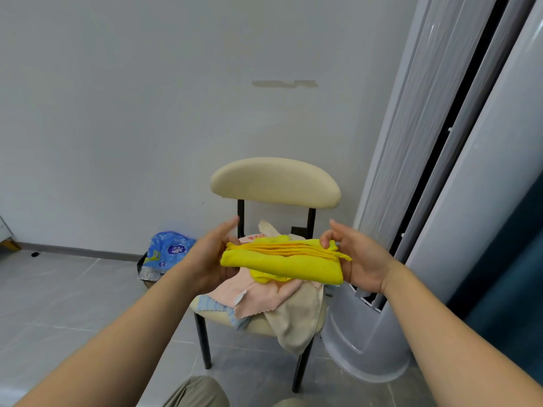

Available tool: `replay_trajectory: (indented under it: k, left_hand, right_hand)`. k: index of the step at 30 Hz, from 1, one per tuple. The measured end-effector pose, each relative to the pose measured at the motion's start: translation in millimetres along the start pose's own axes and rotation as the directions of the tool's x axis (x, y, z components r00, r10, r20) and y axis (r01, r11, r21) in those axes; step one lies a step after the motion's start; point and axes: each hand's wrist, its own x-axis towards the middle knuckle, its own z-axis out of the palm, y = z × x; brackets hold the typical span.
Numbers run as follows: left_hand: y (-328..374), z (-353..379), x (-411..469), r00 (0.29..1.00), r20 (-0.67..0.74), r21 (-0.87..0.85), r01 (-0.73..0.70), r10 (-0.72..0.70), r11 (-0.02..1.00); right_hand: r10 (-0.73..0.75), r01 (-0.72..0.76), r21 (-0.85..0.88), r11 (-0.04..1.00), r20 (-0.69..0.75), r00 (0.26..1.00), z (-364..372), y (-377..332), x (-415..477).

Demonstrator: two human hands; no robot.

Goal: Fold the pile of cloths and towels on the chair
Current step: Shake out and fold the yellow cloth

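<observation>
A blue bag (169, 254) lies on the floor at the left, near the wall. The left hand (211, 257) holds the left end of the yellow cloth (282, 264), thumb up. The yellow cloth is folded into many layers and is held in the air, just above the chair (276, 182). A pile (264, 298) of other cloths lies loose on the chair. The right hand (358, 257) pinches the right end, where edges stick out. I think both hands should line the edges up, then lay the cloth down flat.
</observation>
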Motion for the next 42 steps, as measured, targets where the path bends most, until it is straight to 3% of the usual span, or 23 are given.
replay_trajectory:
  k: [3,10,14,21,26,29,32,35,42]
  left_hand:
    - [-6.9,1.8,2.6,1.0,0.019,0.21,0.006,-0.01,0.978]
    - [-19.7,-8.0,19.2,0.997,-0.08,0.272,0.015,0.007,0.962]
    - [-30.9,-21.7,39.4,0.992,-0.109,0.201,0.086,-0.065,0.976]
    - [-44.9,-47.3,91.2,0.965,0.021,-0.057,0.263,-0.262,0.963]
    - [-50.0,-78.8,145.6,0.969,0.105,-0.06,0.23,-0.223,0.971]
    - [-44.4,-108.8,183.5,0.987,0.087,0.039,0.133,-0.136,0.99]
    - [-21.0,-136.8,207.8,0.996,0.067,0.178,0.045,-0.057,0.983]
    - [24.4,-159.8,210.0,0.997,0.071,0.203,0.012,-0.027,0.979]
    - [181.5,-146.7,152.5,0.993,0.05,0.177,0.099,-0.109,0.979]
  right_hand:
    - [-0.019,-0.002,-0.19,0.982,-0.108,0.994,9.3,11.7,0.9]
    - [-0.068,0.04,-0.137,0.99,-0.209,0.976,3.6,31.6,15.1]
    - [0.004,-0.034,-0.106,0.994,-0.272,0.962,1.5,41.3,36.3]
    - [0.108,-0.117,-0.003,0.993,-0.368,0.924,-4.6,63.1,84.9]
    - [0.142,-0.141,0.033,0.989,-0.405,0.903,-1.1,74.8,130.5]
    - [0.144,-0.134,0.054,0.989,-0.458,0.877,8.1,77.7,164.2]
    - [0.163,-0.139,0.087,0.987,-0.494,0.854,27.6,67.6,193.2]
    - [0.206,-0.154,0.145,0.977,-0.482,0.852,55.3,38.0,215.5]
    - [0.212,-0.127,0.201,0.971,-0.497,0.841,121.7,-96.2,211.5]
